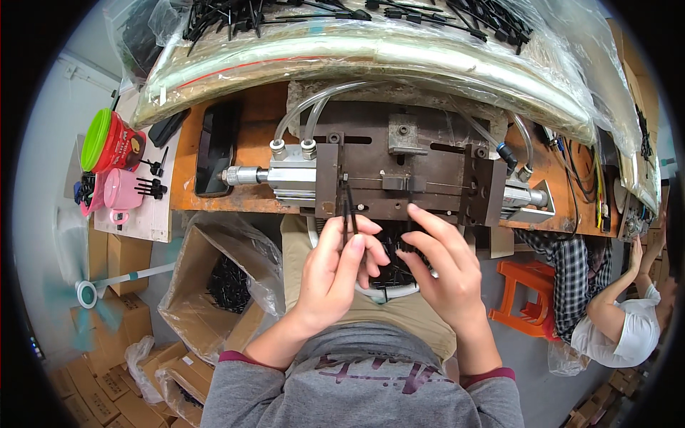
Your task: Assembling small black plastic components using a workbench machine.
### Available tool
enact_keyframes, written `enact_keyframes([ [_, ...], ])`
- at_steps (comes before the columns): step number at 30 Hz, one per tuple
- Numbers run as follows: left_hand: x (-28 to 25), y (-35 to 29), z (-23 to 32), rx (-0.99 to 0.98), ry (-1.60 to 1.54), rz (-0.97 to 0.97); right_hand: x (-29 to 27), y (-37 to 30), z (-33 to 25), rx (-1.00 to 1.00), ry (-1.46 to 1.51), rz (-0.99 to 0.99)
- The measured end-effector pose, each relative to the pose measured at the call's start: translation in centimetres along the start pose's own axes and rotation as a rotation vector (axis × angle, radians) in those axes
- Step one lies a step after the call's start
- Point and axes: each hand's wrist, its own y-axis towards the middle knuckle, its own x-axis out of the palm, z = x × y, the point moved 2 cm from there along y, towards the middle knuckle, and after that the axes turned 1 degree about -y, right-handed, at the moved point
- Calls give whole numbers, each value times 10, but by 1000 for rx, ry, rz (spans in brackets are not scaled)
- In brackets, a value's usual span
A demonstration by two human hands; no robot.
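Note:
My left hand [332,267] is closed around thin black rods [347,207], which point up toward the left block of a dark metal fixture [371,153]. My right hand [446,264] has its fingers spread. Its index fingertip is close to a small black part at the fixture's middle clamp [404,183]; whether they touch, I cannot tell. A pneumatic cylinder [294,177] sits at the fixture's left end, and another [524,197] at its right. Several black pieces [389,264] lie below and between my hands, partly hidden by them.
Plastic-covered padding [357,57] with black parts on top spans the far side. A phone [215,146] lies left on the wooden table [184,160], near a pink cup [123,189]. An open carton [214,278], a fan [87,294], an orange stool [524,296] and a person [621,321] surround me.

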Motion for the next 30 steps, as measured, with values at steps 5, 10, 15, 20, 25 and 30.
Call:
enact_keyframes([
  [5, 2, -5, 10, 100, -26, 30, 11, 10, -2, -107, -362, -103],
  [10, -1, -6, 12, 161, -120, -36, 12, 18, -4, -88, -412, -95],
  [15, -7, -8, 13, 103, -226, -30, 11, 19, -5, -87, -422, -118],
  [20, -7, -6, 18, 60, -131, -52, 8, 22, -9, -77, -429, -143],
  [25, -4, -6, 21, 43, -129, -20, 9, 24, -13, -57, -443, -166],
  [30, -7, -6, 18, 97, -172, -50, 5, 26, -11, -55, -415, -179],
])
